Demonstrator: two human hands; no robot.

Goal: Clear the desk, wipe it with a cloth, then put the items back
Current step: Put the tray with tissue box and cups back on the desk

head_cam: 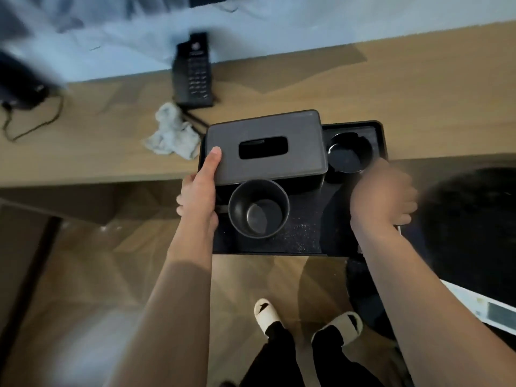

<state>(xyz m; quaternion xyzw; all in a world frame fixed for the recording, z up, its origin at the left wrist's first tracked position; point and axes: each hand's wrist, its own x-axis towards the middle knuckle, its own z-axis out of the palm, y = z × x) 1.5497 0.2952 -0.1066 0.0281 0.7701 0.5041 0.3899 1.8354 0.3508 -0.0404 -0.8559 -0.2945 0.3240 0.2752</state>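
Black tray, loaded, half over desk front edge: left hand, right hand gripping opposite sides. Step: carrying, direction unclear. Next: level hold.

No text or label here is legible.

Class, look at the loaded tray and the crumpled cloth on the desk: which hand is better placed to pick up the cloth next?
Left. The left hand grips the tray edge nearest the cloth; the right hand holds the far side.
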